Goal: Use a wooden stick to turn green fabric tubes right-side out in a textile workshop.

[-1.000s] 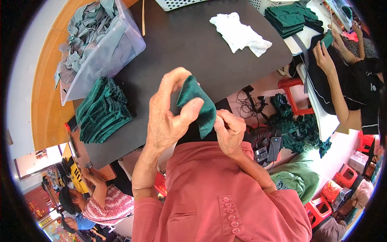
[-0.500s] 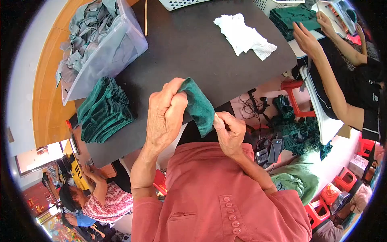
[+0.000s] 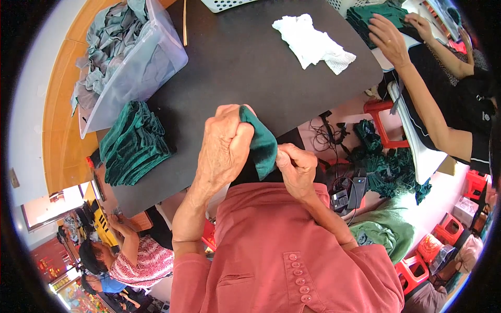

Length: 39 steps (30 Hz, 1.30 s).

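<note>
A small piece of dark green velvet cloth (image 3: 263,148) hangs between my hands in front of the table's near edge. My left hand (image 3: 224,146) is closed in a fist around its upper end. At the cloth's right edge, my right hand (image 3: 297,169) pinches with thumb and bent forefinger; the exact bit between those fingertips is too small to make out. To the left of my hands, a stack of folded green velvet pieces (image 3: 135,146) lies on the dark table (image 3: 224,68).
A translucent bin (image 3: 148,68) heaped with grey-green cloth (image 3: 117,41) stands at the table's left. A white crumpled cloth (image 3: 313,44) lies at the back right, near a thin wooden stick (image 3: 185,23). A co-worker's hand (image 3: 389,39) hovers by green fabric (image 3: 376,15). Cables (image 3: 329,138) lie below.
My left hand has moved slightly right and down, closer to my right hand, and the cloth between them is more bunched. My right hand stays nearly in place. The co-worker's hand has shifted left.
</note>
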### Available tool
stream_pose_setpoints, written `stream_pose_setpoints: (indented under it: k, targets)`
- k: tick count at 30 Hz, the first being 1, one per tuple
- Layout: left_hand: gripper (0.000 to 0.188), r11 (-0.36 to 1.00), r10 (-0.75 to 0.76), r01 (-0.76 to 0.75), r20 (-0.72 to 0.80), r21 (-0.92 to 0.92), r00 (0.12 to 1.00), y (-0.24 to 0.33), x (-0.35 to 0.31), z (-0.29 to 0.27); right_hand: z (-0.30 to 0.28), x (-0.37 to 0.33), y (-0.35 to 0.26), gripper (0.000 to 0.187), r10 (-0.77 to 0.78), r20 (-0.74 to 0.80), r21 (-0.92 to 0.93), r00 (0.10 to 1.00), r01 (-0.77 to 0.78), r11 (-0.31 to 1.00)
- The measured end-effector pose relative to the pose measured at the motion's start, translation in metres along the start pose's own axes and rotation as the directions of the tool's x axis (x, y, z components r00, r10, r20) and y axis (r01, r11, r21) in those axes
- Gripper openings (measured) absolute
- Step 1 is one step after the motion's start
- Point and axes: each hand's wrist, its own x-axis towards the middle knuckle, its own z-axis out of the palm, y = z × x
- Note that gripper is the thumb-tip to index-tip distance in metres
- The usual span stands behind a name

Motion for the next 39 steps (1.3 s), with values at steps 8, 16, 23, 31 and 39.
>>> stream_pose_setpoints:
  k: [8,16,23,31,39]
  targets:
    - [0.012,1.000,-0.002,0.002,0.012,-0.003,1.000,0.001,0.001,0.003,-0.004,-0.004,0.005,0.023,0.155,0.093,0.116,0.983,-0.166,0.979]
    - [0.010,0.996,0.002,-0.007,0.060,0.085,0.998,0.012,0.005,0.003,-0.006,0.009,-0.005,0.010,-0.331,-0.134,-0.399,0.934,0.255,0.881]
    - [0.011,0.998,-0.036,0.039,0.051,-0.050,0.998,0.003,0.008,0.016,0.005,-0.010,0.008,0.030,0.279,0.440,0.756,0.853,-0.520,0.398]
    - [0.011,0.998,0.037,-0.035,0.041,-0.042,0.998,0.001,0.011,0.020,-0.003,0.013,-0.002,0.019,-0.144,-0.107,-0.233,0.984,0.116,0.966]
    - [0.013,0.998,0.028,-0.021,0.138,-0.051,0.990,-0.002,0.011,0.020,-0.004,-0.002,0.007,0.041,0.269,0.377,0.515,0.886,-0.442,0.734]
